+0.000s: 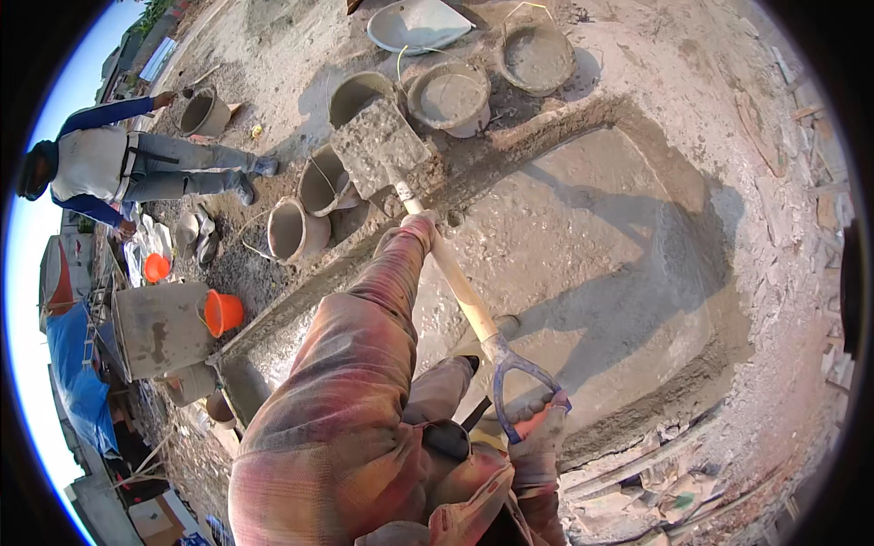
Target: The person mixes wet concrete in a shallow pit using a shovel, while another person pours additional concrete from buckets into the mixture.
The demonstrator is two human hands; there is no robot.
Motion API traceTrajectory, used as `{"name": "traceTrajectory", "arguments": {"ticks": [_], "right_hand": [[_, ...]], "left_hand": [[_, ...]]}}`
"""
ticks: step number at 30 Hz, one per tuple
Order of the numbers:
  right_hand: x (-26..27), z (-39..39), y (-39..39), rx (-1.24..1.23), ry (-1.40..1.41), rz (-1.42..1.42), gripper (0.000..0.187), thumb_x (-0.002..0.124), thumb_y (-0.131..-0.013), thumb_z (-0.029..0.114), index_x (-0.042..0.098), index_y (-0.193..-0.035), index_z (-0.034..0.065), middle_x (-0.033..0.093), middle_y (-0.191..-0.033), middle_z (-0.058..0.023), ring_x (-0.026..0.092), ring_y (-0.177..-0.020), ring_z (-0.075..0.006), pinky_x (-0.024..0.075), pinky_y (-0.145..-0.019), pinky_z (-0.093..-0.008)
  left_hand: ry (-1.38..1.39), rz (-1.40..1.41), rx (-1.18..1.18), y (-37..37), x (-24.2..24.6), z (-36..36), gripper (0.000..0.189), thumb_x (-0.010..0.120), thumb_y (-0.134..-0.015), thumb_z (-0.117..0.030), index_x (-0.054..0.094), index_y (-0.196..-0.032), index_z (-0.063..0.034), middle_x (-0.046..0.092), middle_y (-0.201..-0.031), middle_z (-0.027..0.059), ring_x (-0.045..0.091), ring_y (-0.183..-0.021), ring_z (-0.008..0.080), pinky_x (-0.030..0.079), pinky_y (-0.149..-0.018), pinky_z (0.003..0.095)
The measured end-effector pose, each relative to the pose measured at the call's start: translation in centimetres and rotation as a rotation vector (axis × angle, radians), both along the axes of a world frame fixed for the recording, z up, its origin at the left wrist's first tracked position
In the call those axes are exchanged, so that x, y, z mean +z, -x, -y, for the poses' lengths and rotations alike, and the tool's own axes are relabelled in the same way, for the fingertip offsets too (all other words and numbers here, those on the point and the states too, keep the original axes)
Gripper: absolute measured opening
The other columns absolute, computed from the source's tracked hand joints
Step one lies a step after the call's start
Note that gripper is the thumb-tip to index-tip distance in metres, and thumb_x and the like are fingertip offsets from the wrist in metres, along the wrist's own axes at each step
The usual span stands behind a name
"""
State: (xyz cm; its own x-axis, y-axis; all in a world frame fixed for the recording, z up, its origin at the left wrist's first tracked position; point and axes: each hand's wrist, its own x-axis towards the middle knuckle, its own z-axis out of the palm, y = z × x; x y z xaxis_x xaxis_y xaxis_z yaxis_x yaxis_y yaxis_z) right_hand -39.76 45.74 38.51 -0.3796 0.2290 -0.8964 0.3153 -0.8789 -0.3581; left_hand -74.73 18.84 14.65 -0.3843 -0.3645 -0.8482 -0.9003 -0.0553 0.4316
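My left hand [425, 224] is closed around the wooden shaft of a shovel [468, 293], just behind its metal socket. At the other end, my right hand [539, 423] grips the blue D-shaped handle. Grey wet mortar covers the shovel blade [379, 147], which overlaps the near rim of a bucket [362, 85] in the view. Under the shaft spreads a shallow mixing pit of wet mortar [587, 225], bounded by a raised edge. One boot [505, 326] of mine appears to stand in the mortar.
Mortar-filled buckets [450, 95] [538, 58] stand beyond the pit edge, near a pale basin [416, 26]. Two more buckets [324, 181] [293, 231] sit left of the blade. Another person [102, 160] stands at left, one hand near a bucket [205, 112]. An orange pail [223, 312] lies by a large container [164, 331].
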Motion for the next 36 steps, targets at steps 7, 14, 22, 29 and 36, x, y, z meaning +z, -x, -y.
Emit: {"name": "traceTrajectory", "arguments": {"ticks": [7,14,22,29,36], "right_hand": [[17.5,6.2,20.6,0.254,0.327,-0.867,0.039,0.047,-0.084,0.031,0.042,-0.108,0.0008,0.051,-0.098,-0.0110,0.052,-0.091,-0.0228,0.0440,-0.078,-0.0349],[19.4,5.6,21.6,0.367,0.020,-0.711,0.048,0.047,-0.081,0.044,0.043,-0.105,0.0032,0.054,-0.092,-0.0111,0.056,-0.082,-0.0231,0.0474,-0.070,-0.0343],[5.8,-11.2,-6.5,-0.019,-0.137,-0.238,0.042,0.049,-0.076,0.049,0.046,-0.090,0.0093,0.047,-0.069,-0.0002,0.048,-0.058,-0.0172,0.0414,-0.052,-0.0342],[0.4,-14.1,-31.6,-0.237,-0.495,0.703,0.036,0.059,-0.072,0.045,0.041,-0.067,0.0135,0.034,-0.047,0.0017,0.033,-0.034,-0.0111,0.0252,-0.030,-0.0246],[-2.6,-16.0,-45.7,-0.437,-0.462,0.954,0.034,0.054,-0.077,0.038,0.037,-0.063,0.0126,0.032,-0.046,0.0026,0.030,-0.034,-0.0101,0.0219,-0.032,-0.0245]], "left_hand": [[-0.228,-0.249,0.225,12.1,15.5,3.1,0.015,0.050,-0.077,-0.021,0.044,-0.079,-0.0077,0.049,-0.060,0.0079,0.049,-0.049,0.0236,0.042,-0.044,0.0380],[-0.360,-0.151,0.166,10.5,16.5,1.1,0.016,0.051,-0.078,-0.020,0.041,-0.078,-0.0077,0.044,-0.056,0.0070,0.047,-0.045,0.0214,0.042,-0.040,0.0357],[-0.458,0.006,0.465,-5.2,5.8,-16.6,0.016,0.053,-0.076,-0.021,0.047,-0.081,-0.0068,0.043,-0.054,0.0066,0.046,-0.043,0.0199,0.040,-0.037,0.0345],[-0.551,0.324,0.095,-31.7,-1.7,-23.9,0.008,0.051,-0.074,-0.009,0.046,-0.074,-0.0032,0.046,-0.056,0.0077,0.049,-0.048,0.0218,0.045,-0.047,0.0349],[-0.360,0.593,-0.286,-48.4,-9.5,-33.6,0.013,0.057,-0.073,-0.014,0.047,-0.078,-0.0068,0.049,-0.064,0.0052,0.051,-0.050,0.0216,0.044,-0.047,0.0362]]}}
